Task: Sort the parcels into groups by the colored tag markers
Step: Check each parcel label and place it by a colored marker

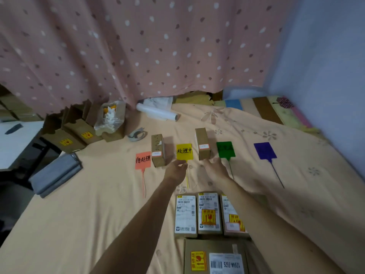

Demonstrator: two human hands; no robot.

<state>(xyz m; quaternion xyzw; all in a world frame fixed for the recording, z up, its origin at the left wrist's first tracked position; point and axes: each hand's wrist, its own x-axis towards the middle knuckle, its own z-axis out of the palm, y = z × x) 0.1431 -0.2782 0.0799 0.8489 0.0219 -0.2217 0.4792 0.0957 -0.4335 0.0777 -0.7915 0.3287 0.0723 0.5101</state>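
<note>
Grip: left hand (176,169) pinches the stem of the yellow tag (184,151); right hand (214,167) is spread wide and holds nothing, fingertips just short of the right upright parcel (203,146).
Near edge of the bed: one large parcel (215,257) with a barcode label, partly cut off by the frame.
Just beyond it: three small parcels (207,213) lie flat side by side, labels up; the right forearm covers part of the rightmost.
Middle of the bed: four tags in a row from left to right, red tag (143,160), yellow, green tag (225,149), purple tag (264,150).
Standing parcels: left upright parcel (157,150) between red and yellow; the right one between yellow and green.
Far left corner: open cartons (74,135), a plastic bag (110,117), a tape roll (137,134).
Left edge: folded grey mailers (56,174).
Far edge: white roll (158,112) below the dotted curtain (138,46).
</note>
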